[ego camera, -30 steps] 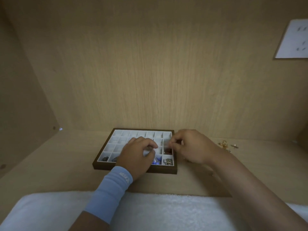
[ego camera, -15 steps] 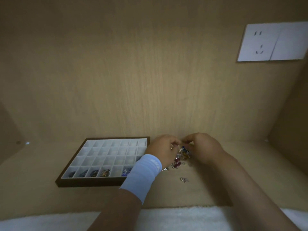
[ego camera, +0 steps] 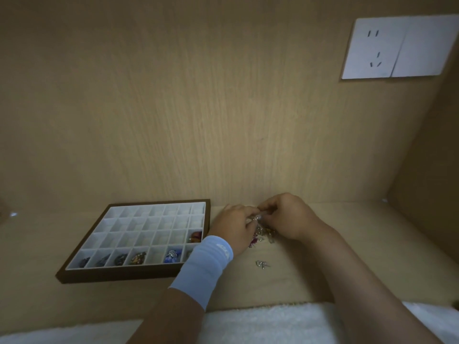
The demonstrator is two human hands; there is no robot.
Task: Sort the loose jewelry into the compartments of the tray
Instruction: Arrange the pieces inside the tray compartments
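Both grips, left hand [ego camera: 234, 228] and right hand [ego camera: 289, 217], pinch a silvery piece [ego camera: 257, 218] from the jewelry pile [ego camera: 264, 235], apparently untangling it; next comes carrying it to an empty compartment of the tray [ego camera: 134, 275].

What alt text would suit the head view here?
The left hand and right hand pinch at a pile of loose jewelry just right of the compartment tray, whose near row holds several pieces. One silver piece lies apart, nearer the camera.

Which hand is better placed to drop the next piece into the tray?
Probably the left hand: both pinch at the loose jewelry, but it lies between that and the tray; the right hand sits farther.
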